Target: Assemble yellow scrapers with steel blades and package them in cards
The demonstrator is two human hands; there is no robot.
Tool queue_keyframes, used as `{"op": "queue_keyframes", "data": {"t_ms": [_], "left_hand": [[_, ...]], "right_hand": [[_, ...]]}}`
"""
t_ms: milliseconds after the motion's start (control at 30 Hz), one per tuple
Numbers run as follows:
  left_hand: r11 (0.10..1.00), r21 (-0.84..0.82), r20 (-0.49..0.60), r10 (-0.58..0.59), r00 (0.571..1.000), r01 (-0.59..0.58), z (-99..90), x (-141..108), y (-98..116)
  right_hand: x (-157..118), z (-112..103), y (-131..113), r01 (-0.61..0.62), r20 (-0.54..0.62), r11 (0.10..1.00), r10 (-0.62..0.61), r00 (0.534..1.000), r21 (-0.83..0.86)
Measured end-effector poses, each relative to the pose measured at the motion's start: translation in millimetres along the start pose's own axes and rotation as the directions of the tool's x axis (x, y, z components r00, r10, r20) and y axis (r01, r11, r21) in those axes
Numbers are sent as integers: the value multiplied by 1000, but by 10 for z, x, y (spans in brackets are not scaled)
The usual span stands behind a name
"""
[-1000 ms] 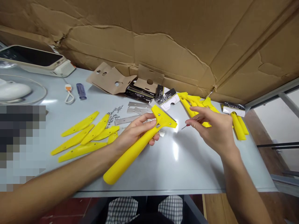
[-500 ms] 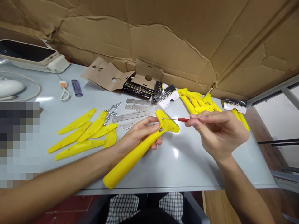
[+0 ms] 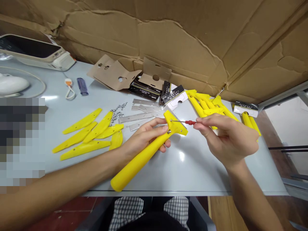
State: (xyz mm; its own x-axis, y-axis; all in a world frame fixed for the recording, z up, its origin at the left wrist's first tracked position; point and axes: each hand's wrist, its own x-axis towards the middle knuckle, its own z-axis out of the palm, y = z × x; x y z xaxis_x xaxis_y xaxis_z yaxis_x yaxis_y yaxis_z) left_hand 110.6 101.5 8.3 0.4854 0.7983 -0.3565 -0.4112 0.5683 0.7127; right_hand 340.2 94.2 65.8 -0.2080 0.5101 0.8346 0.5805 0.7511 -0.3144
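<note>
My left hand (image 3: 149,134) is wrapped round the neck of a yellow scraper (image 3: 141,162), whose handle slants down to the left. A thin blade edge shows along its wide head, and a screw sits at each end of the head. Between its thumb and fingers, my right hand (image 3: 223,138) pinches a red-handled screwdriver (image 3: 190,122). The tip of its shaft rests at the screw nearer my left fingers. Left of the hands lie several flat yellow pieces (image 3: 85,149), a heap of small screws (image 3: 116,115) and several metal blades (image 3: 136,117).
Behind are brown cardboard cards (image 3: 113,75), black packaging (image 3: 145,91) and a cardboard wall (image 3: 168,41). Several yellow scrapers (image 3: 207,104) lie at the back right, near a packaged pair (image 3: 246,109). A purple object (image 3: 82,86) and a device (image 3: 36,51) are at the back left.
The view has shifted slightly, so everything on the table appears a little further right and higher. Both hands keep their holds, and the screwdriver tip stays at the same screw.
</note>
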Motion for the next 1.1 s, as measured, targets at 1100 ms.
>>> {"op": "queue_keyframes", "data": {"t_ms": [1100], "left_hand": [[994,92,31,-67,997,64,3,-49,25]], "right_hand": [[-20,204,-4,-150,91,956,131,987,254]]}}
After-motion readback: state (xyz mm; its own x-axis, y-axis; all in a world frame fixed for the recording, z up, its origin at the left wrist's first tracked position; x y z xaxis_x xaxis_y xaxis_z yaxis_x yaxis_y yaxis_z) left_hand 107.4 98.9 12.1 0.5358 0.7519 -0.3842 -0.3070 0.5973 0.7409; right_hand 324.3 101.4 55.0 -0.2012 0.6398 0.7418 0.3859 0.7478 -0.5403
